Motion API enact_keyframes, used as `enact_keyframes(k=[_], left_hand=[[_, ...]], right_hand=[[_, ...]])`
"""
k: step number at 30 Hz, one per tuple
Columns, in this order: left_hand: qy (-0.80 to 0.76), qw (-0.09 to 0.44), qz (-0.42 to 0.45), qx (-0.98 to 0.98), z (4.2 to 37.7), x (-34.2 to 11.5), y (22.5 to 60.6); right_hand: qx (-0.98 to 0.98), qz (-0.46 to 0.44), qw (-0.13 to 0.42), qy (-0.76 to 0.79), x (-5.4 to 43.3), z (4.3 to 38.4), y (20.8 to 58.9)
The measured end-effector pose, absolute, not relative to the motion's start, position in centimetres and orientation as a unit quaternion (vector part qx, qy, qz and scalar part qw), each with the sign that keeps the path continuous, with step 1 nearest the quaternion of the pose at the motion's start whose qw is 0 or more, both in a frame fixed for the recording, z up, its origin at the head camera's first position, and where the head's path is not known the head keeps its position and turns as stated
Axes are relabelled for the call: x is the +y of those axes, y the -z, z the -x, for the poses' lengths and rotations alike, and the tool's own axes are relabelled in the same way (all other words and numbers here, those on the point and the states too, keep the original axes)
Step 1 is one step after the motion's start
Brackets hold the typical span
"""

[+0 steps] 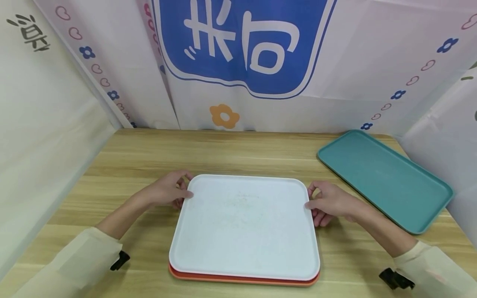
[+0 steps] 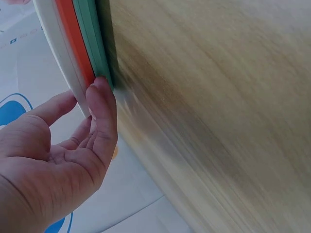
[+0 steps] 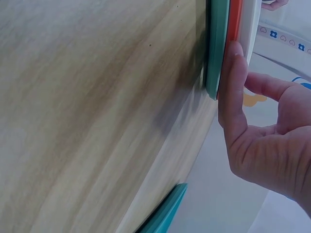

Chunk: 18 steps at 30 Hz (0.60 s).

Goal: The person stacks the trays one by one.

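Note:
A white rectangular tray [image 1: 246, 231] lies on top of a stack in the middle of the table. Beneath it an orange-red tray [image 1: 244, 279] shows along the near edge, and both wrist views reveal a green tray [image 2: 91, 36] at the bottom. My left hand [image 1: 169, 191] grips the white tray near its far left corner, thumb on the rim and fingers against the side of the stack. Opposite, my right hand [image 1: 328, 200] holds the right rim, its thumb on the white tray and its fingers [image 3: 233, 87] along the stacked edges.
A separate teal tray [image 1: 387, 178] lies at an angle on the right of the wooden table [image 1: 231, 151]. White printed cloth [image 1: 123, 54] hangs behind and at both sides of the table.

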<state>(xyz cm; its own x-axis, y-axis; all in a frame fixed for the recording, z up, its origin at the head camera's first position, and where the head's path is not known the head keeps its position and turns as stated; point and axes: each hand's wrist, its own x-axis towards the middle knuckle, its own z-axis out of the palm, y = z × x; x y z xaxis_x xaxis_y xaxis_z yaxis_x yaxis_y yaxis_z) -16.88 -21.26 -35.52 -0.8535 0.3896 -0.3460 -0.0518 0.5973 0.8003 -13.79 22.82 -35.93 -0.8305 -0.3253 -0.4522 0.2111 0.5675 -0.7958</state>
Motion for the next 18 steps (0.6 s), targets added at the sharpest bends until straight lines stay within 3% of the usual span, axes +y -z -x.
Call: enact_keyframes(k=[18], left_hand=[[-0.464, 0.266, -0.103, 0.839, 16.76, -21.68, 35.7]], right_hand=[[0.829, 0.042, 0.288, 0.478, 23.27, 13.81, 36.06]])
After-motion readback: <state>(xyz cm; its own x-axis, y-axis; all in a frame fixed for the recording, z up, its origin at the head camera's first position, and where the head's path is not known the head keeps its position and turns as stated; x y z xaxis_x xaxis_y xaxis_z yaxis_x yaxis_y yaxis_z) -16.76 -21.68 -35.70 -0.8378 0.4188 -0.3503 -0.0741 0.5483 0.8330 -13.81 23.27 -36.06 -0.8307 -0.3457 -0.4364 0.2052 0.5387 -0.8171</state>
